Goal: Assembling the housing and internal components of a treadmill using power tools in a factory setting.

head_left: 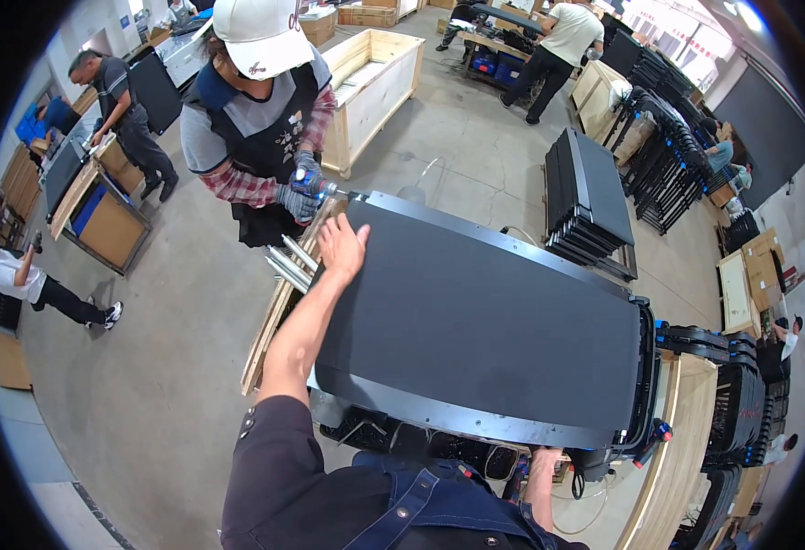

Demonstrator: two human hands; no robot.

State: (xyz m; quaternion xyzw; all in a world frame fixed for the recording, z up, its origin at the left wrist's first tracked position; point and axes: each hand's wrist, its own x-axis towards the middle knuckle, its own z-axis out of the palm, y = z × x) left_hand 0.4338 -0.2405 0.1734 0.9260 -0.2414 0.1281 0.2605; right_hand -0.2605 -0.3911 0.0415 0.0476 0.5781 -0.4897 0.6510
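A treadmill deck with a wide black belt (485, 316) and silver side rails lies in front of me on a wooden support. My left hand (340, 247) rests near the far left corner of the belt, fingers spread, holding nothing. Down at the near rail (457, 417), my right hand (545, 455) reaches to the underside of its edge; the fingers are hidden there. A co-worker in grey gloves holds a blue power drill (311, 185), its tip at the far rail's left end, close by my left hand.
Several metal rods (291, 264) stick out at the deck's left end. A red-and-black tool (652, 444) sits by the near right corner, beside a wooden crate (682, 431). Stacked decks (593, 197) stand beyond; another wooden crate (375, 101) is behind the co-worker.
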